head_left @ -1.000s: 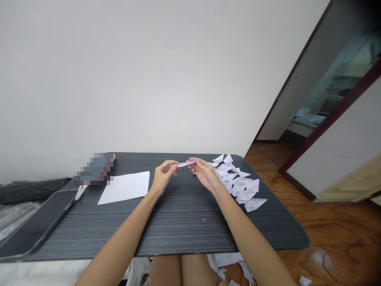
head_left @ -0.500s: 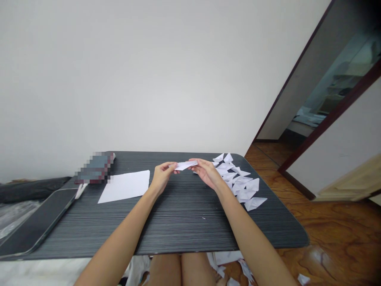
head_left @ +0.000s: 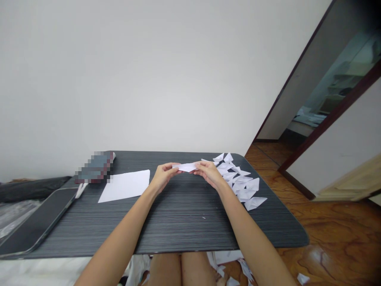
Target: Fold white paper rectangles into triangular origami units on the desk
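Observation:
A narrow piece of folded white paper [head_left: 187,167] is held level above the dark table, stretched between my two hands. My left hand [head_left: 163,175] pinches its left end between thumb and fingers. At its right end my right hand [head_left: 208,172] grips it the same way, with the thumb on top. Just beyond my right hand lies a spread of folded white paper pieces [head_left: 245,194], pointed in shape. To the left of my left hand a flat stack of white paper sheets [head_left: 126,186] rests on the table.
The dark, streaked table [head_left: 184,222] stands against a pale wall. A blurred-out object [head_left: 97,167] lies at its back left, and a dark flat tablet-like device [head_left: 38,222] at the left edge. Paper scraps [head_left: 303,279] lie on the wooden floor.
The folded paper has turned more level, and my right thumb now lies over its right end. My left hand has shifted its hold slightly; the other things have stayed put.

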Available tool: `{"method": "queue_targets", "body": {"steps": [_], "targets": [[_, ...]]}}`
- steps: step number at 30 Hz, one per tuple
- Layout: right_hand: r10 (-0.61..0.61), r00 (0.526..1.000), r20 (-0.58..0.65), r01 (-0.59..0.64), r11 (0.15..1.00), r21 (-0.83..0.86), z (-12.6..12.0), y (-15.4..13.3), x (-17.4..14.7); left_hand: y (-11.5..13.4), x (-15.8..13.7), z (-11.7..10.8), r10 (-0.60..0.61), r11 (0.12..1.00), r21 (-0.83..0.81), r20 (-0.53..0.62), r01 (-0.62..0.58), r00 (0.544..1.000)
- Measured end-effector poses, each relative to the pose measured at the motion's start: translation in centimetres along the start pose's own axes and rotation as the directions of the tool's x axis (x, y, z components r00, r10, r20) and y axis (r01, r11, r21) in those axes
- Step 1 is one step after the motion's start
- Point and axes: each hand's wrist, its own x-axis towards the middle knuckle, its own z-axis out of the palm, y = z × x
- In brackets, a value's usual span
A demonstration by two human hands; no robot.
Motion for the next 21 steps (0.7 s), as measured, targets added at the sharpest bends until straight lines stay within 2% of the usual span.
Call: {"method": "queue_targets", "body": {"steps": [2, 7, 12, 21], "targets": [[-0.005, 1.000, 0.001, 0.005, 1.000, 0.010, 0.0, 0.0, 0.1, -0.1, 0.0, -0.1, -0.037, 0.999, 0.006, 0.004, 0.037, 0.999], [0.008, 1.000, 0.006, -0.008, 1.000, 0.023, -0.1, 0.0, 0.0, 0.3, -0.2, -0.3, -0.072, 0.992, 0.116, 0.132, 0.057, 0.989], [0.036, 0.997, 0.069, -0.035, 0.999, -0.013, -0.1, -0.2, -0.2, 1.0, -0.5, -0.7, -0.217, 0.954, 0.251, 0.199, 0.164, 0.956], [0.074, 0.978, 0.194, -0.063, 0.996, -0.059, -0.4, -0.7, -0.5, 1.2, -0.3, -1.1, -0.296, 0.942, 0.211, 0.160, 0.260, 0.942]]}}
